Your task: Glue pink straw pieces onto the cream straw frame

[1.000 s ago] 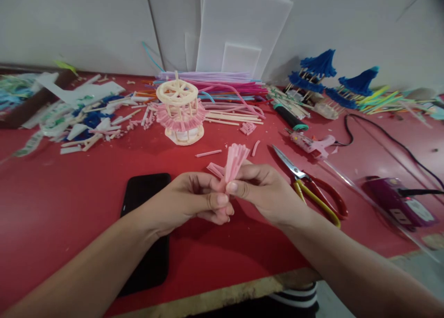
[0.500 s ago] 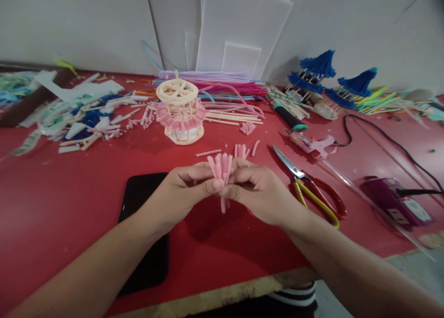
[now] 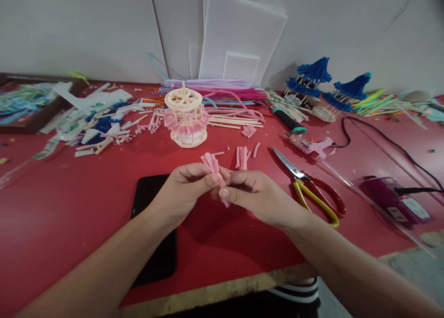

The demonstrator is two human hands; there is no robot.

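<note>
A small bundle of pink strips [image 3: 210, 162] is pinched between the fingers and thumbs of both hands, above the red table [image 3: 239, 244]. My left hand [image 3: 189, 186] grips it from the left, thumb on its middle. From the right, my right hand [image 3: 255, 193] pinches its lower part, and the fingertips of both hands nearly meet. Just beyond the hands lie more short pink pieces [image 3: 242, 157]. Behind them stands a round wooden-stick model [image 3: 183, 100] with a pink ruffled band.
Scissors [image 3: 305, 183], a pink glue gun [image 3: 310, 146] and a purple power block [image 3: 395, 202] lie right. A black phone [image 3: 156, 262] is partly under my left forearm. Scraps [image 3: 100, 126] lie left; blue-roofed models [image 3: 314, 72] stand back right.
The pink bundle has tilted to the left and its upper strips sit closer together. The view has shifted slightly, so the table objects appear a little moved.
</note>
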